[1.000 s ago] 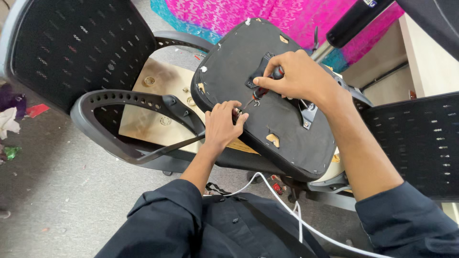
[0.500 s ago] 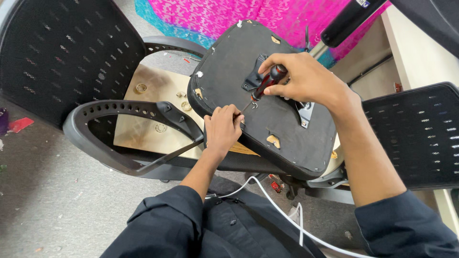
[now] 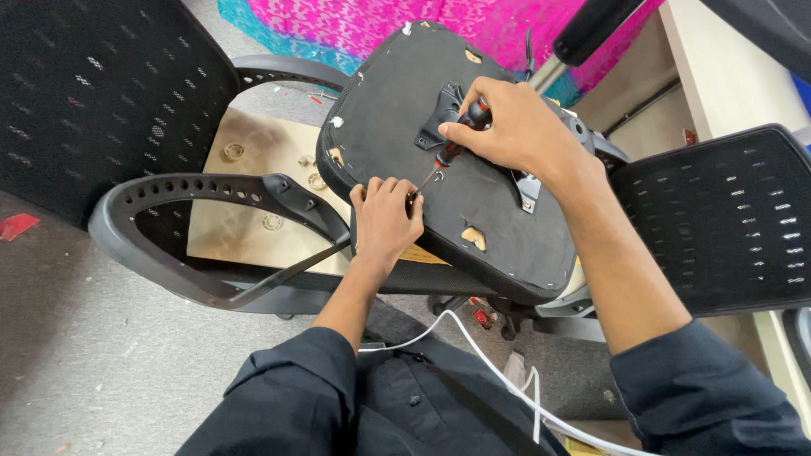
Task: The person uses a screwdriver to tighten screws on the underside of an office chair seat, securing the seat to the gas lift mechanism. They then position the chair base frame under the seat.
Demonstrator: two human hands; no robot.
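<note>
The right hand [image 3: 515, 127] is gripping a red-and-black screwdriver [image 3: 456, 139] over the middle of the upturned black chair seat [image 3: 498, 228]. The left hand [image 3: 386, 215] is pinching near the screwdriver's tip, close to the seat's near edge.

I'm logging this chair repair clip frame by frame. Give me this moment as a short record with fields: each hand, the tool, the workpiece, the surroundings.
left hand: pinching at the screwdriver tip on the seat underside
right hand: gripping the screwdriver handle
screwdriver: red and black, angled down to the left
seat underside: black fabric, tilted, resting on chair parts
surroundings: grey floor, mesh chair back, pink cloth
</note>
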